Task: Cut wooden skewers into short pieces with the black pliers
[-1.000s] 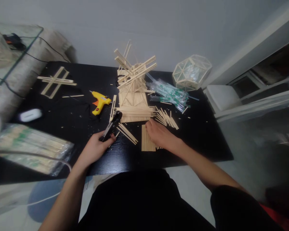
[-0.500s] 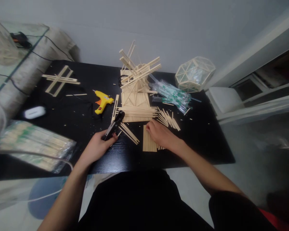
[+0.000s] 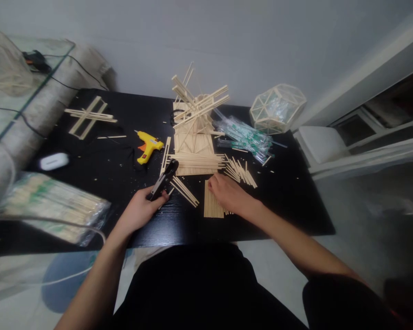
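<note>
My left hand [image 3: 142, 206] is wrapped round a black-and-silver hand cutter [image 3: 162, 181], whose head points up and to the right. Beside its fingertips lies a short light stick on the black table [image 3: 271, 206]. My right hand [image 3: 227, 191], fingers curled in, rests on the upper right of a flat panel of thin wooden sticks [image 3: 213, 206]. Its fingertips are at the panel's top edge, and what they pinch is hidden. Several loose sticks [image 3: 186, 191] lie between the hands. Behind them stands a wooden stick windmill model [image 3: 194, 137] with a bundle of long sticks [image 3: 199, 160] across its base.
A yellow glue gun [image 3: 147, 145] lies left of the model, with a stick cross [image 3: 89, 118] further left. Bagged sticks [image 3: 58, 206] fill the front left. Short cut sticks [image 3: 241, 170], plastic wrappers [image 3: 246, 137] and a faceted stick frame [image 3: 278, 110] are to the right.
The camera view has tilted slightly. Both hands keep nearly the same place and grip, and the sticks on the table have not visibly moved.
</note>
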Tool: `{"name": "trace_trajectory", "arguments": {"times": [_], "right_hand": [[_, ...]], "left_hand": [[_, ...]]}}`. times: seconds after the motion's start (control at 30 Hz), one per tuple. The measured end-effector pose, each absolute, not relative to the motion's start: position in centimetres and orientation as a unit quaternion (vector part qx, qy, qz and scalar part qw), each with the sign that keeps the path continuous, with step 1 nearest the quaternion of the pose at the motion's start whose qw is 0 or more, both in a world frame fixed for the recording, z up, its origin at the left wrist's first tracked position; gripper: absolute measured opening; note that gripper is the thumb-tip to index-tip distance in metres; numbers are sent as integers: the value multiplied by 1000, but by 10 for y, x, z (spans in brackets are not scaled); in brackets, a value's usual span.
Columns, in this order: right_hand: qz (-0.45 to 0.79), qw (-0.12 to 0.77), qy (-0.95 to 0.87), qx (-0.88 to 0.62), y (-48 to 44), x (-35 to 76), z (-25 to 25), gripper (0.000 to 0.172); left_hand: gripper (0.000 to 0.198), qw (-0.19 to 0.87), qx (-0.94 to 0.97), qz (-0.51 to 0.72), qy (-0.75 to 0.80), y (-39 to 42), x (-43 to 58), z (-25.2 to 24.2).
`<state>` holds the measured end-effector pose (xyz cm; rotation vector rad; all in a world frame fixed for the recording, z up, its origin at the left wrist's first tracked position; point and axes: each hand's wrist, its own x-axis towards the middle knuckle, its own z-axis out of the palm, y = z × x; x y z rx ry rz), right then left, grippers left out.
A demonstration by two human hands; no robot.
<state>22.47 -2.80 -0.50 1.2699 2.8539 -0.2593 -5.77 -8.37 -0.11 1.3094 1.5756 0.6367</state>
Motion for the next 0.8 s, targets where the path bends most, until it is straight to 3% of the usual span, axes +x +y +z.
{"name": "trace_trajectory", "arguments": {"times": [0.2,0.33,0.43,0.53,0.67,0.8], "right_hand": [[-126,-23,894,429,-31,222,4,22],[-337,-203,795,461,-24,233,19,8],[-504,-368,624,470,-18,240,24,16],[-605,-453,455,471,-15,241,22,22],[-682,-436,345,476,-14,239,14,24],[-696,-372,390,475,-16,240,1,30]], "left_hand": [[32,497,512,258,651,-83,-56,4],[32,511,503,254,649,-83,-58,2],[33,528,499,248,640,-82,-60,-1],[34,550,489,239,633,-81,-62,-2],[35,559,492,223,629,-79,-65,-1],[36,562,494,216,627,-80,-69,-2]]}}
